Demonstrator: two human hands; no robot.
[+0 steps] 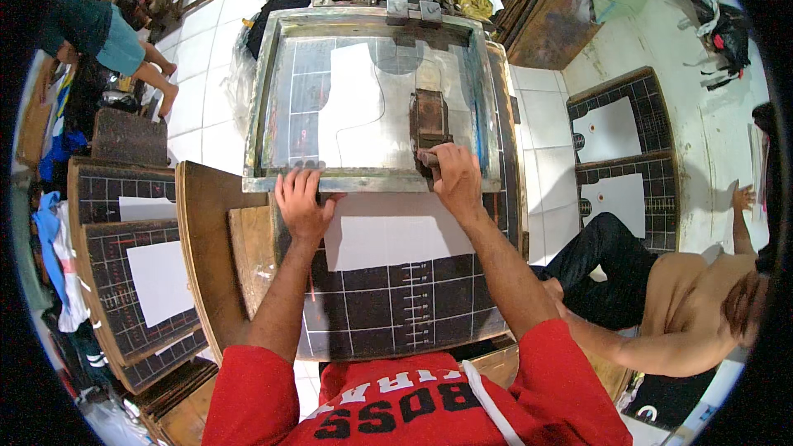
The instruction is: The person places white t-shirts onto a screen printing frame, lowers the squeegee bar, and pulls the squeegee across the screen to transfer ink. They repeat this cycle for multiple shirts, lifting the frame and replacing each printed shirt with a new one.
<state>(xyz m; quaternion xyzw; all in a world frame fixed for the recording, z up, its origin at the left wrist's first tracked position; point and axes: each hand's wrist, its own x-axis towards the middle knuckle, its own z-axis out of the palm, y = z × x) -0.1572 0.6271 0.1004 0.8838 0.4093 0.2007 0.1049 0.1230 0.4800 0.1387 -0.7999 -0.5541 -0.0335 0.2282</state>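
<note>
A screen printing frame (258, 107) with a see-through mesh lies over a dark, white-gridded board (372, 314). White sheets (396, 235) lie on that board, partly under the mesh. My left hand (302, 205) grips the frame's near rail, its fingers hooked over the top. My right hand (457, 177) is closed round the near end of a brown-stained squeegee (429, 120), which rests on the mesh at the right. Its blade edge cannot be made out.
Metal hinge clamps (413, 8) stand at the frame's far rail. Gridded boards with white sheets lean or lie at left (136, 281) and right (619, 149). A seated person (686, 306) is close on my right; another person (124, 41) is at far left.
</note>
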